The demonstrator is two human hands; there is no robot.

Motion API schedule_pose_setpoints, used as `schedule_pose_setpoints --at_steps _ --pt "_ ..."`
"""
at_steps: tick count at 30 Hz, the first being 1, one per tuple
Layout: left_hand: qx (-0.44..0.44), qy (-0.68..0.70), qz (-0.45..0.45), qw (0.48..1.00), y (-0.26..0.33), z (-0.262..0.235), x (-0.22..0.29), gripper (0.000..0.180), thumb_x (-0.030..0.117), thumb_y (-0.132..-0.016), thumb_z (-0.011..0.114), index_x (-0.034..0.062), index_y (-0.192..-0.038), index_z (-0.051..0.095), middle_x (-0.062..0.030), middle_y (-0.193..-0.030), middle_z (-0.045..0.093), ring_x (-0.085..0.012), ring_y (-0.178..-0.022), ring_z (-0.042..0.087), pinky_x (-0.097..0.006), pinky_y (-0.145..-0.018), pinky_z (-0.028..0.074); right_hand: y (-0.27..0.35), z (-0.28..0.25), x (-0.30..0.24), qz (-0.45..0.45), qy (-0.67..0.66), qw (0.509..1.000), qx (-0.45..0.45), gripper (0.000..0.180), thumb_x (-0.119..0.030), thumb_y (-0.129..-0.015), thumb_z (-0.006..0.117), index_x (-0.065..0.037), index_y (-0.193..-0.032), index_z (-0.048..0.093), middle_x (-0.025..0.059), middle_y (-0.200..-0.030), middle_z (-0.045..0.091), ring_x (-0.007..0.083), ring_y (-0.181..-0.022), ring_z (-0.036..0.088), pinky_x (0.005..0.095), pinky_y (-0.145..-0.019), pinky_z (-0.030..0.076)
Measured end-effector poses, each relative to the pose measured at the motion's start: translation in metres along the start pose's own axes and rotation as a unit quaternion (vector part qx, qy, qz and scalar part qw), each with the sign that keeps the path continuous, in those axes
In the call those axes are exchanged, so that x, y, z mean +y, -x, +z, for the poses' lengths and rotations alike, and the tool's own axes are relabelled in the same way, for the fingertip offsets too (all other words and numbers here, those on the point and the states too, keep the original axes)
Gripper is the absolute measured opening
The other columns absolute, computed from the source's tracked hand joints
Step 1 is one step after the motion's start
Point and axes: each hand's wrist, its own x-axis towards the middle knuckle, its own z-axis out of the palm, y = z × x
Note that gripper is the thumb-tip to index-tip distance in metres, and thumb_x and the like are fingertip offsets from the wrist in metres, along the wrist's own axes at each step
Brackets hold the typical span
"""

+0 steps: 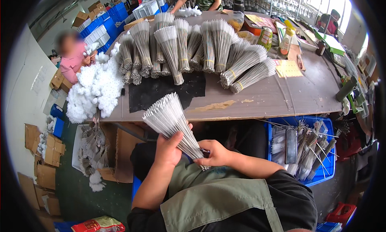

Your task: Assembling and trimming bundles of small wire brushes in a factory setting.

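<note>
- The person holds a fanned bundle of thin metal wires (171, 121) over the lap, just in front of the near edge of the worktable (305, 95).
- The left hand (169, 149) is wrapped round the bundle's middle, fingers closed on the wires. The right hand (215, 153) pinches the lower end, where the wires come together, fingertips closed on it.
- To do this well, I judge the left grip should stay firm so the wires do not slide apart, while the right hand squares and gathers the bottom ends tight before anything goes round them.
- The bundle looks stiff and silvery-grey, packed narrow at the hands and spreading wide at the top, tips pointing up and to the left toward the table.
- On the table lie many like bundles (193, 51), each cinched with a yellow band, beside a black mat (161, 91) and a heap of white fluffy pieces (94, 91).
- A blue crate (321, 167) at the person's right holds more wire pieces.
</note>
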Motion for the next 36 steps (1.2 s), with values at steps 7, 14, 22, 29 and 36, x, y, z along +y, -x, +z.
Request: schedule_pose_setpoints --at_steps 7,14,22,29,36 --pt "0.033 -0.026 -0.02 0.999 -0.002 -0.008 -0.021 0.051 0.002 -0.076 0.073 0.001 -0.123 0.051 -0.0133 -0.11 0.063 -0.0274 -0.106 0.06 -0.047 -0.097 0.047 0.001 -0.006 0.036 -0.026 0.039 0.999 -0.026 0.044 -0.015 -0.07 0.079 0.0 -0.108 0.063 0.0141 -0.089 0.064 0.028 -0.078 0.062 0.0351 -0.069 0.05" --pt "-0.054 -0.269 0.09 0.957 0.004 -0.032 -0.048 0.049 0.003 -0.076 0.073 0.0038 -0.121 0.055 -0.0104 -0.115 0.06 -0.0261 -0.111 0.057 -0.042 -0.1 0.042 -0.007 -0.033 0.02 0.098 -0.239 0.964 0.068 0.075 -0.012 -0.07 0.084 -0.001 -0.134 0.047 -0.0029 -0.085 0.052 0.0038 -0.076 0.044 0.019 -0.069 0.039" --pt "-0.162 -0.445 0.039 0.88 -0.01 -0.03 -0.061 0.04 0.011 -0.077 0.074 0.0083 -0.115 0.059 -0.007 -0.106 0.062 -0.0223 -0.101 0.059 -0.035 -0.091 0.046 -0.006 -0.024 0.03 0.13 -0.216 0.967 0.041 0.087 -0.004 -0.064 0.087 0.003 -0.137 0.041 -0.0024 -0.102 0.054 0.0035 -0.084 0.045 0.0204 -0.079 0.042" --pt "-0.042 0.111 -0.216 0.969 -0.02 -0.047 -0.085 0.028 0.01 -0.089 0.057 -0.0031 -0.114 0.055 -0.015 -0.103 0.063 -0.0245 -0.093 0.062 -0.033 -0.083 0.052 -0.003 -0.018 0.043 0.162 -0.244 0.956 0.024 0.087 0.002 -0.067 0.082 0.002 -0.14 0.035 0.0028 -0.126 0.052 0.008 -0.107 0.05 0.0261 -0.092 0.042" --pt "-0.049 0.169 -0.228 0.958 -0.017 -0.067 -0.101 0.038 0.02 -0.095 0.044 -0.0074 -0.121 0.049 -0.0216 -0.107 0.06 -0.0307 -0.094 0.063 -0.039 -0.083 0.054 0.002 -0.013 0.041 0.133 -0.287 0.947 0.051 0.086 -0.003 -0.066 0.084 -0.002 -0.14 0.041 -0.0071 -0.077 0.04 0.0034 -0.079 0.044 0.0198 -0.082 0.039"
